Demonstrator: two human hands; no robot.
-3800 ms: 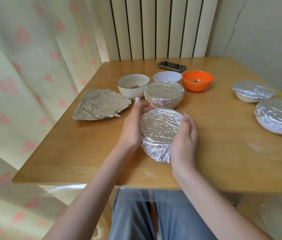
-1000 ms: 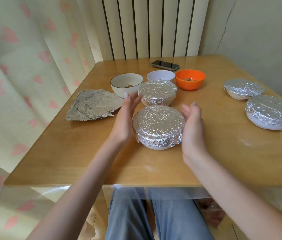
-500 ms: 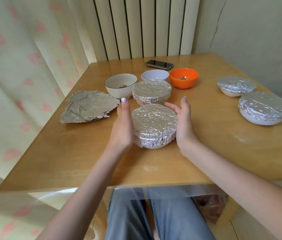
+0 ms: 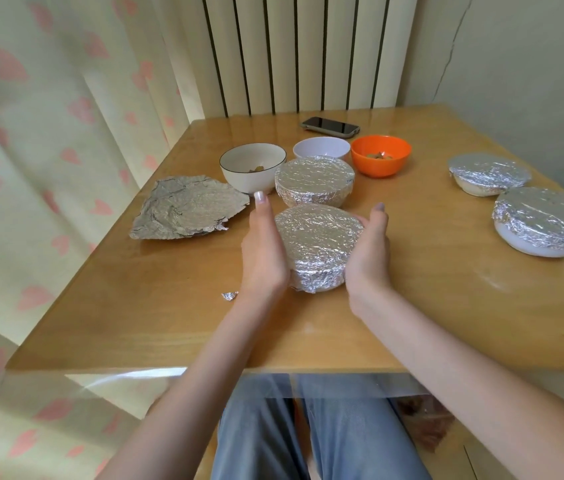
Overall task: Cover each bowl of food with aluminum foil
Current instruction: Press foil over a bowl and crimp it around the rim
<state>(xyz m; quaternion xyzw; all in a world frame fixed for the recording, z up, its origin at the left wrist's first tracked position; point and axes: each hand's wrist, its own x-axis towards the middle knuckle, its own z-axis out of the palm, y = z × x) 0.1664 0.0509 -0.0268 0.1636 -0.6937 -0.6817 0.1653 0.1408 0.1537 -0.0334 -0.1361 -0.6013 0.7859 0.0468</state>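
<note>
Head view: hands (image 4: 263,251) flanking foil-covered bowl (image 4: 318,242).

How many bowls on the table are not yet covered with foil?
3, all at the far side: the white black-rimmed bowl on the left, the plain white bowl in the middle, partly hidden behind a round foil-covered bowl, and the orange plastic bowl on the right.

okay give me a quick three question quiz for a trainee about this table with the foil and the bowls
1. How many bowls are already covered with foil?
2. True or false: the orange bowl is covered.
3. What lies left of the left hand: A a phone, B a loose foil sheet, C a spoon?

Key
1. Four, including the covered bowl between the left hand and the right hand.
2. False.
3. B.
</note>
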